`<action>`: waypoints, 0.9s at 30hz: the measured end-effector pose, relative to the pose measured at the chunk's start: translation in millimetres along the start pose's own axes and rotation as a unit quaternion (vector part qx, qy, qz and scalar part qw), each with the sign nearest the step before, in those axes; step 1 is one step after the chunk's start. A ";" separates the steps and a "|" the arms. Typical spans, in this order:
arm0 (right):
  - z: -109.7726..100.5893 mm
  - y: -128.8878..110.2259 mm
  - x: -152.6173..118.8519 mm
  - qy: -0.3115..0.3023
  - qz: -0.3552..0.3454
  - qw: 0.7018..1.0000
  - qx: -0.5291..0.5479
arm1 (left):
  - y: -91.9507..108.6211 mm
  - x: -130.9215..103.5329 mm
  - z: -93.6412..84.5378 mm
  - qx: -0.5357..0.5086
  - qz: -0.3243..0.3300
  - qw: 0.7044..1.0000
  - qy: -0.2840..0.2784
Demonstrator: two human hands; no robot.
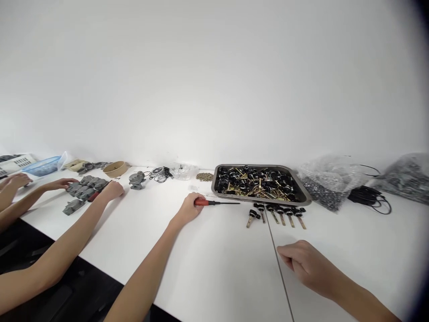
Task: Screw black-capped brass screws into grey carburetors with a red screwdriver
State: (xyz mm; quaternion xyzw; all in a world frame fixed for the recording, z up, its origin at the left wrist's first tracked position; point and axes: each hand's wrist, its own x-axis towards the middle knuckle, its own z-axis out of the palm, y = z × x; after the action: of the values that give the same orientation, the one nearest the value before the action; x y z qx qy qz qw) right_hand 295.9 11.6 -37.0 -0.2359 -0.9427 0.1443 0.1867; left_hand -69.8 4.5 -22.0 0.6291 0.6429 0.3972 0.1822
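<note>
My left hand (190, 209) is closed around the red handle end of a screwdriver (209, 202), which lies low over the white table with its dark shaft pointing right. My right hand (303, 264) rests farther right and nearer to me, fingers curled in; whether anything is inside cannot be seen. Between my hands and the metal tray (261, 200) lies a row of several black knob-like parts with brass-coloured stems (281, 215). More such black and brass parts (258, 183) fill the tray.
At left, co-workers' hands (112, 191) are near grey cast parts (87, 188). Small brass pieces (204, 177) lie left of the tray. Plastic bags of dark parts (323, 194) and a black cable bundle (365, 196) lie right. A seam (281, 273) crosses the table.
</note>
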 end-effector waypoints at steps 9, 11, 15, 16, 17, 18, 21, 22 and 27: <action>-2.8 13.5 0.3 -0.006 0.093 0.993 0.069 | -3.9 27.1 -76.4 0.121 -0.050 0.981 0.142; -4.1 15.0 0.9 0.000 0.099 0.992 0.077 | -12.3 41.2 -112.8 0.182 -0.088 0.961 0.187; -2.3 18.9 1.0 0.009 0.105 0.990 0.088 | -32.9 62.7 -173.4 0.315 -0.180 0.899 0.246; -1.4 19.8 1.0 0.011 0.107 0.990 0.090 | -38.9 65.4 -183.1 0.343 -0.198 0.884 0.248; -0.5 20.5 1.1 0.012 0.110 0.990 0.090 | -45.2 66.9 -190.2 0.369 -0.214 0.871 0.243; 0.2 20.9 1.4 0.010 0.113 0.989 0.090 | -51.8 67.2 -194.9 0.390 -0.227 0.861 0.233; 0.4 21.1 3.0 -0.001 0.125 0.988 0.089 | -70.3 63.9 -197.4 0.438 -0.251 0.842 0.189; -0.1 20.9 3.6 -0.003 0.129 0.988 0.089 | -75.4 62.1 -195.9 0.451 -0.252 0.838 0.177; -4.7 18.2 5.1 -0.005 0.139 0.986 0.093 | -88.7 54.1 -189.5 0.498 -0.237 0.819 0.157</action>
State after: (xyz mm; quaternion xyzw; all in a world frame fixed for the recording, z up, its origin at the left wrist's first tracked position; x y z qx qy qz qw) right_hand 300.9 30.5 -37.9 -0.3452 -0.8841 0.2574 0.1818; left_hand -275.5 12.3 43.9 0.3913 0.9021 0.0609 -0.1712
